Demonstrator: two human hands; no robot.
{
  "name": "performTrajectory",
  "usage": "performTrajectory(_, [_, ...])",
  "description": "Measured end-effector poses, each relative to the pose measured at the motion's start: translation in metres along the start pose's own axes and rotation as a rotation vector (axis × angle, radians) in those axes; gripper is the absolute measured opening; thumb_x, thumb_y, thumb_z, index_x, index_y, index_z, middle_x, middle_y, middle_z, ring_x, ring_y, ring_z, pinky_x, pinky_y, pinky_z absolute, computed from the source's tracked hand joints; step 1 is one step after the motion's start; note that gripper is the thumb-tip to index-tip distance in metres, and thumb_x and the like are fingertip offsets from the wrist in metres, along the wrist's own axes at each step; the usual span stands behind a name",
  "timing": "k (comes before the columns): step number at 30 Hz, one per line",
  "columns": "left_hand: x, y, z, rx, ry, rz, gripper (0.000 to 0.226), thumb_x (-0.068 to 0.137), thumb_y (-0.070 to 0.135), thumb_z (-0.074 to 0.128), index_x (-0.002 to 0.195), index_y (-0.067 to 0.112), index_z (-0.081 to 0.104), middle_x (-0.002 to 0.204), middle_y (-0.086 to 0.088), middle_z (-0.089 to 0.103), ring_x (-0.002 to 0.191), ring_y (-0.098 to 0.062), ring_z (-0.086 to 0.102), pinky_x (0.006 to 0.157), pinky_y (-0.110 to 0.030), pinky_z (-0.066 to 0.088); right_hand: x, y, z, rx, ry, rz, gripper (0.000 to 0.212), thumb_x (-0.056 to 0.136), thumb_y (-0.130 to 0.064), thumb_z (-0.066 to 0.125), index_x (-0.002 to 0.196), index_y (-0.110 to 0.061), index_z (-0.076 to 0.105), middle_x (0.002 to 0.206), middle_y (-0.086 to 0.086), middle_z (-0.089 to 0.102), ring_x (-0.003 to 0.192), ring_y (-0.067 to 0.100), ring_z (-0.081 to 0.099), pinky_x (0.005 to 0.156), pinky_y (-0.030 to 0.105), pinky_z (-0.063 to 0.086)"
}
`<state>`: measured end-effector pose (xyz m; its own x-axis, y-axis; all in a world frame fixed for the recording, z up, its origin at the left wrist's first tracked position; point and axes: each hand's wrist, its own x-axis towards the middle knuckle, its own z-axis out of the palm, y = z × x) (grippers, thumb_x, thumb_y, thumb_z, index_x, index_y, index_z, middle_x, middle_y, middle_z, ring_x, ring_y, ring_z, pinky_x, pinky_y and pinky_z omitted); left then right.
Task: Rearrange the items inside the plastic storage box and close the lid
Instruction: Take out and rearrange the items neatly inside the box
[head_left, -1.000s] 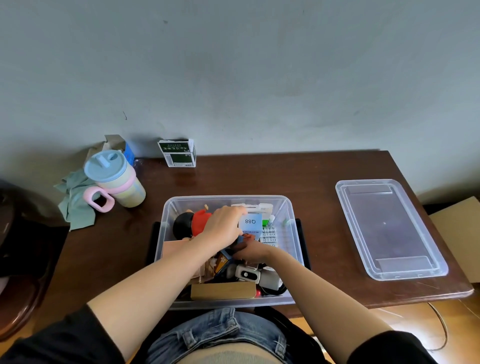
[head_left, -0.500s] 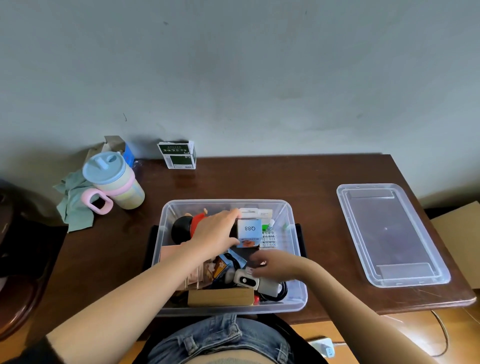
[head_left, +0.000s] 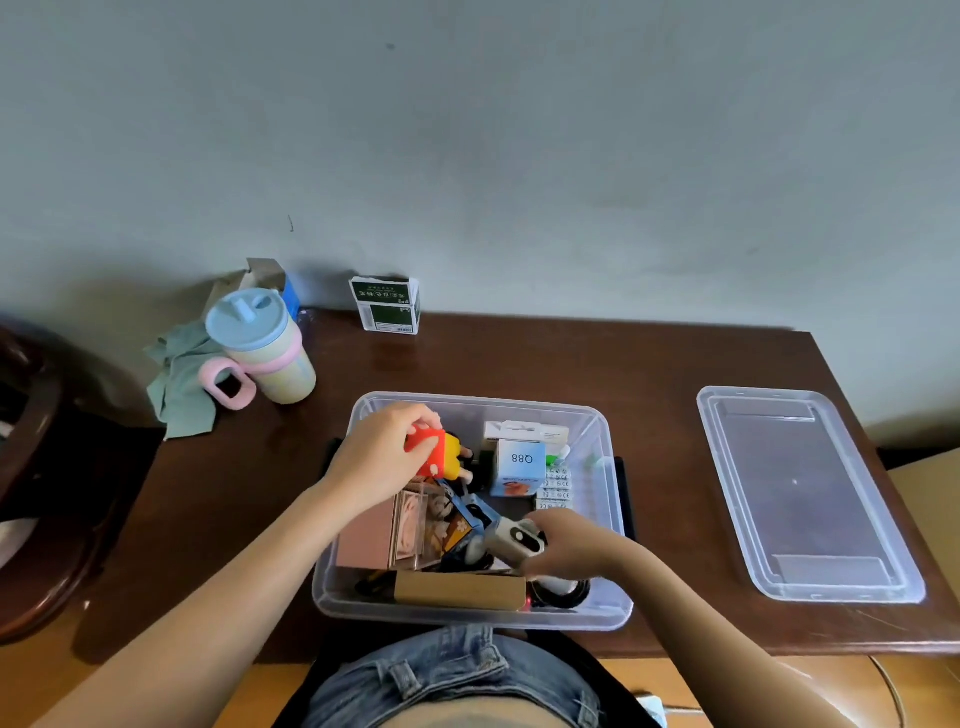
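Observation:
The clear plastic storage box (head_left: 605, 613) sits at the table's front edge, full of small items. My left hand (head_left: 379, 457) grips a red and yellow toy figure (head_left: 440, 455) at the box's back left. My right hand (head_left: 571, 545) holds a small white device with a black face (head_left: 517, 538) near the front right. A pale blue box marked Q88 (head_left: 518, 466) stands upright in the middle. A pink box (head_left: 363, 535) and a brown cardboard box (head_left: 460, 591) lie along the front. The clear lid (head_left: 800, 493) lies flat on the table to the right.
A pastel cup with a pink handle (head_left: 260, 353) and a green cloth (head_left: 179, 384) sit at the back left. A green and white carton (head_left: 385, 304) stands against the wall. A dark wooden chair (head_left: 36, 467) is at the left.
My left hand let go of the Q88 box and moved left onto the red and yellow toy. My right hand took hold of the white device and lifted it slightly.

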<state>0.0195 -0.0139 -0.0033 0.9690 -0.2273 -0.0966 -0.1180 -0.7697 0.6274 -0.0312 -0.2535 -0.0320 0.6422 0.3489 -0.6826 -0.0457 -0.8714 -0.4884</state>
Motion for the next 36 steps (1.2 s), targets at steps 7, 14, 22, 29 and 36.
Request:
performTrajectory(7, [-0.007, -0.011, -0.007, -0.033, 0.077, 0.011, 0.015, 0.091, 0.019, 0.062, 0.105, 0.021, 0.066, 0.107, 0.005, 0.065, 0.1, -0.011, 0.059, 0.079, -0.026, 0.05, -0.024, -0.005, -0.033, 0.43, -0.005, -0.033, 0.022, 0.088, -0.03, 0.064, 0.106, -0.024, 0.054, 0.097, 0.0, 0.067, 0.077, 0.006, 0.063, 0.065, 0.016, 0.051])
performTrajectory(14, [-0.014, -0.019, -0.003, -0.042, 0.091, 0.021, 0.014, 0.091, 0.017, 0.061, 0.104, 0.022, 0.065, 0.109, 0.002, 0.061, 0.098, -0.011, 0.057, 0.079, -0.024, 0.047, -0.023, 0.0, -0.052, 0.647, 0.165, 0.045, 0.012, 0.09, -0.025, 0.062, 0.097, -0.017, 0.055, 0.076, 0.006, 0.064, 0.06, 0.011, 0.063, 0.062, 0.024, 0.057])
performTrajectory(22, [-0.018, -0.026, 0.002, -0.056, 0.09, 0.001, 0.017, 0.091, 0.018, 0.061, 0.108, 0.02, 0.064, 0.114, 0.002, 0.062, 0.104, -0.012, 0.056, 0.083, -0.024, 0.047, -0.016, 0.003, -0.046, 0.193, 0.1, 0.079, 0.036, 0.082, -0.022, 0.066, 0.116, -0.025, 0.053, 0.097, -0.005, 0.061, 0.074, 0.007, 0.059, 0.067, 0.023, 0.055])
performTrajectory(29, [-0.027, -0.03, 0.011, -0.106, 0.218, 0.028, 0.017, 0.091, 0.008, 0.06, 0.106, 0.014, 0.067, 0.11, 0.0, 0.063, 0.105, -0.017, 0.056, 0.091, -0.034, 0.047, 0.001, -0.01, -0.033, -0.232, 0.127, 0.125, 0.039, 0.084, -0.033, 0.06, 0.118, -0.014, 0.056, 0.111, 0.003, 0.062, 0.091, 0.018, 0.059, 0.074, 0.028, 0.048])
performTrajectory(36, [-0.033, -0.031, 0.023, 0.001, 0.322, 0.083, 0.016, 0.092, 0.005, 0.057, 0.102, 0.011, 0.068, 0.101, -0.002, 0.067, 0.096, -0.018, 0.059, 0.087, -0.026, 0.037, 0.012, -0.016, -0.014, -0.396, 0.197, 0.211, 0.039, 0.091, -0.04, 0.049, 0.064, -0.016, 0.035, 0.069, -0.001, 0.045, 0.078, 0.024, 0.051, 0.054, 0.027, 0.034])
